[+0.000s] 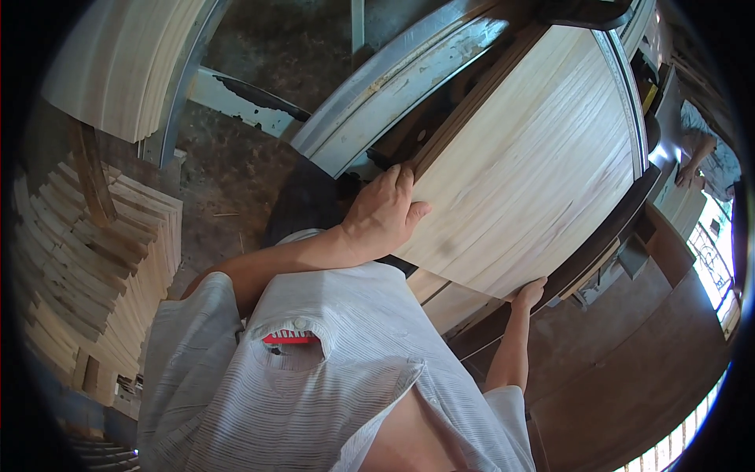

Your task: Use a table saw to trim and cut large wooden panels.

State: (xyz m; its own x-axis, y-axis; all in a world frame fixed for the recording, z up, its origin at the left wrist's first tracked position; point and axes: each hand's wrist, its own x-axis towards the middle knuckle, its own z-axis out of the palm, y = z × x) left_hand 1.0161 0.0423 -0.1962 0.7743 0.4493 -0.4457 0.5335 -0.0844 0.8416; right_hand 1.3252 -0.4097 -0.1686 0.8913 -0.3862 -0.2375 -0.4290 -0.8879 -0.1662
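A wide, pale wooden board lies slanting across a machine bed in front of me. My left hand is at its near left corner, fingers curled over the edge by a brown strip and thumb resting toward the board's face. Farther right, my right hand grips the board's near right corner, its fingertips partly hidden beneath or behind the edge. Another pale wooden surface shows below the board's near edge. Along the far right side runs a metal rail.
Stacked pale boards stand at upper left, above a pile of cut wooden pieces. A metal-edged machine frame lies beyond my left hand. Brown panels fill the right. Another person's hand shows at far right.
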